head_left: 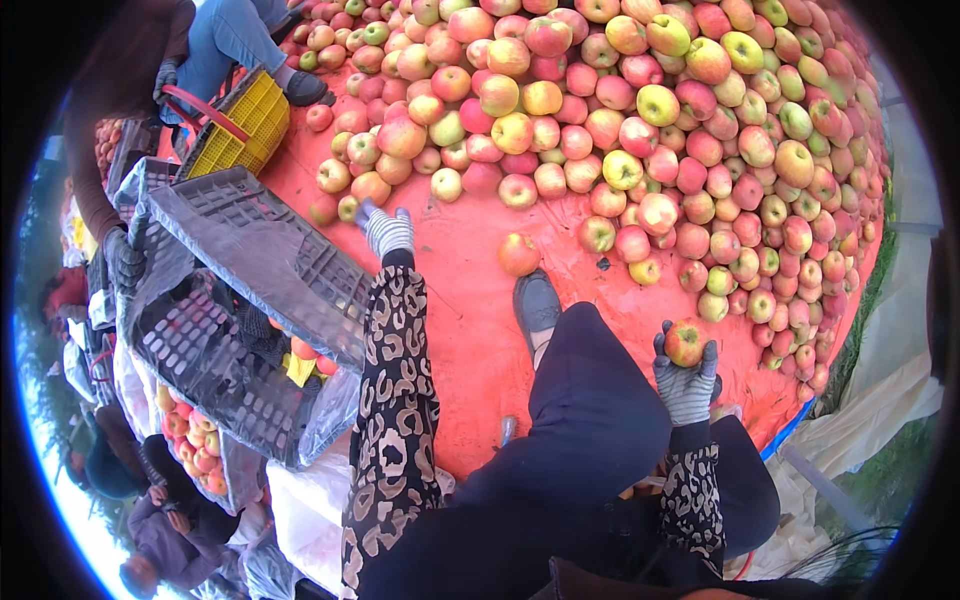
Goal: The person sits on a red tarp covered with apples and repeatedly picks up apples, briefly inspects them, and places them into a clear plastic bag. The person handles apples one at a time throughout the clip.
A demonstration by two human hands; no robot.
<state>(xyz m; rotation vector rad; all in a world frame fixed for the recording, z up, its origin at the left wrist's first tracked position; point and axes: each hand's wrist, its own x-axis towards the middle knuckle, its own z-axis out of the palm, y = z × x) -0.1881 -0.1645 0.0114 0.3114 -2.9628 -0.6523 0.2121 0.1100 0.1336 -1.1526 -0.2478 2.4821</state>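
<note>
My right hand, in a grey striped glove, is closed around a red and yellow apple above my right knee. My left hand, gloved the same way, reaches forward with its fingers apart and nothing visible in them. It is nearest to the small apples at the left edge of the big apple pile. A single apple lies on the red sheet just beyond my shoe. Left of my forearm, a dark grey plastic crate with a clear liner stands tilted.
A co-worker's gloved hand touches the crate's far left corner. A yellow basket with a red handle stands behind it, beside a seated person's leg. More apples fill a container at the lower left, near other people.
</note>
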